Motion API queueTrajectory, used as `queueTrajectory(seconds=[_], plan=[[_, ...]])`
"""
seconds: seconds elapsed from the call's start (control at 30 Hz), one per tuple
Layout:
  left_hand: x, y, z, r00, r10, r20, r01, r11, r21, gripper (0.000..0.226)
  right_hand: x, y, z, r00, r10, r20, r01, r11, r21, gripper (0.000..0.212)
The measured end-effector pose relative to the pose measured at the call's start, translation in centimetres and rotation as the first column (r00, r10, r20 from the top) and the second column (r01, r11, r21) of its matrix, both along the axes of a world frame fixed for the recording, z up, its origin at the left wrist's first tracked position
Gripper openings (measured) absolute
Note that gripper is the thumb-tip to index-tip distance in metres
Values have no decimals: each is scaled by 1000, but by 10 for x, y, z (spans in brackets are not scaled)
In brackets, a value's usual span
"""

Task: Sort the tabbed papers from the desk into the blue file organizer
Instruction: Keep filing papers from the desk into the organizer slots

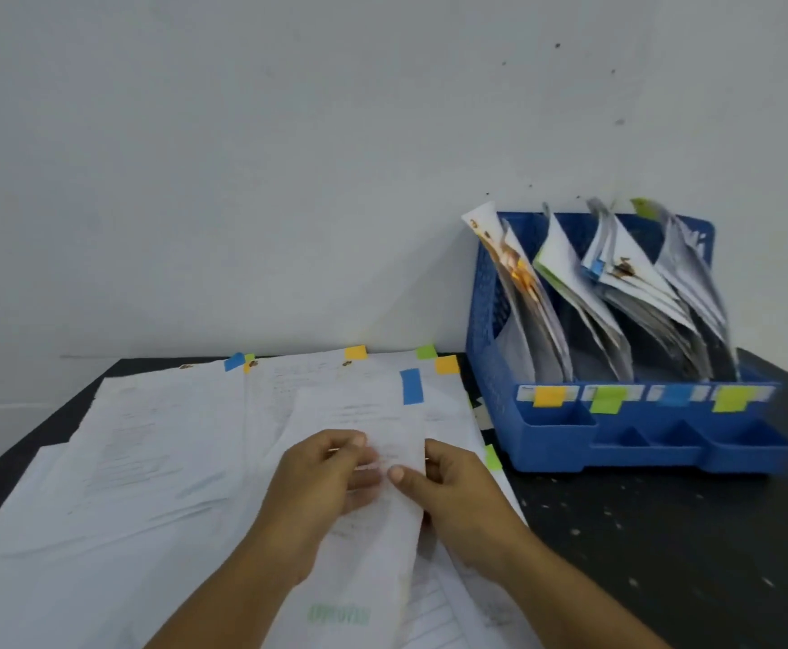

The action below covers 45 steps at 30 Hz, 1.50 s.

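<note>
The dark desk carried a wide, loose spread of white tabbed papers over its left and middle, with the blue file organizer standing at the right rear against the wall. Its four slots already held leaning sheets, and its front rail bore orange, green, blue and yellow-green labels. Both hands worked on one sheet lying on top of the spread, a blue tab at its far edge. The left hand had its fingers curled, apparently pinching the sheet's left side, though motion blur made the exact contact hard to read. The right hand gripped the right edge, thumb on top and the other fingers tucked under. A single sheet like this was likely very light, limp and easily creased, and it would probably slide freely over the papers beneath. Holding it by both long edges near the middle, as here, seemed sound; lifting it by the tab would risk tearing the tab off. The blue tab suggested the blue-labelled slot, third from the left.
</note>
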<state>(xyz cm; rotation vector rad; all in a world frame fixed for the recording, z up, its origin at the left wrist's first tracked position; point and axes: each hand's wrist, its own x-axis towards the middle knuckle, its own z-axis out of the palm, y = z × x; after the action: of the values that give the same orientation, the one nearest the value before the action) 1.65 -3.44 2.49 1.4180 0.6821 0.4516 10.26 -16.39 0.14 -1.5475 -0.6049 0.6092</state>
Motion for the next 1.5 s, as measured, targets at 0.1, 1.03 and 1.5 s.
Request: queueTrajectory(seconds=[0.1, 1.03, 1.5], plan=[[-5, 15, -8, 989, 139, -46, -118, 946, 303, 8, 6, 0, 3, 996, -94, -1, 94, 995, -36, 19], [47, -25, 67, 987, -21, 159, -13, 977, 212, 22, 43, -135, 104, 912, -366, 185, 371, 929, 10, 12], [147, -104, 135, 926, -231, 298, 50, 858, 511, 26, 110, -241, 234, 282, -913, 296, 768, 400, 500, 20]])
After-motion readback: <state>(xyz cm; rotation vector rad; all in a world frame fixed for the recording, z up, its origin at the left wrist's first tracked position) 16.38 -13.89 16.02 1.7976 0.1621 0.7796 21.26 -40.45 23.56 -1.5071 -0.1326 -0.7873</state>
